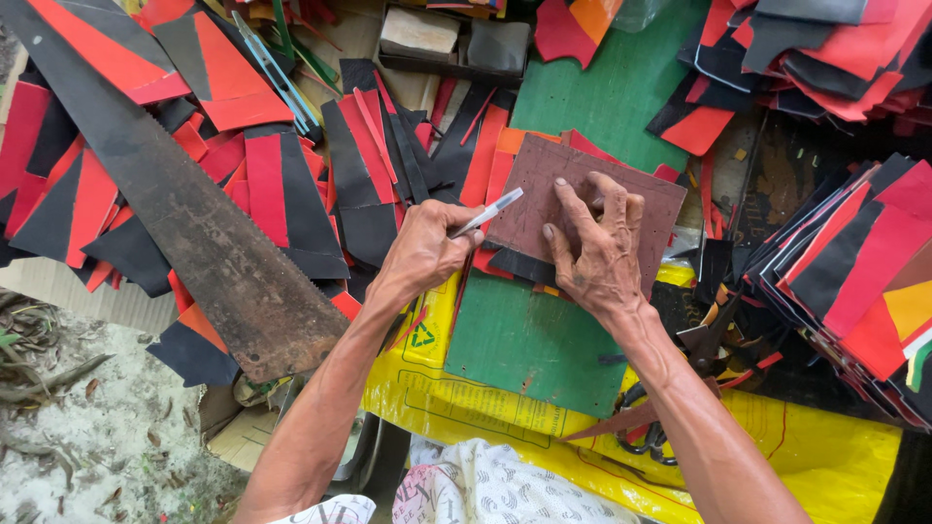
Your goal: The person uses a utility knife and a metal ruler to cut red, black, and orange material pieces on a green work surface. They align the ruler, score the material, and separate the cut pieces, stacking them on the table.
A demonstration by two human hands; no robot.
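My left hand (pixel 424 254) grips a silvery pen (pixel 490 212), its tip at the left edge of a brown cardboard template (pixel 544 170). My right hand (pixel 599 247) lies flat on that template with fingers spread, pressing it down. Black and red sheet pieces (pixel 515 264) stick out from under the template. All of this rests on a green board (pixel 529 340).
A long rusty saw (pixel 194 223) lies diagonally at the left over scattered red and black cut pieces (pixel 282 184). Stacks of similar pieces (pixel 854 262) fill the right side. Scissors (pixel 641 437) rest on a yellow sack (pixel 485 408) below. A small box (pixel 456 39) sits at the top.
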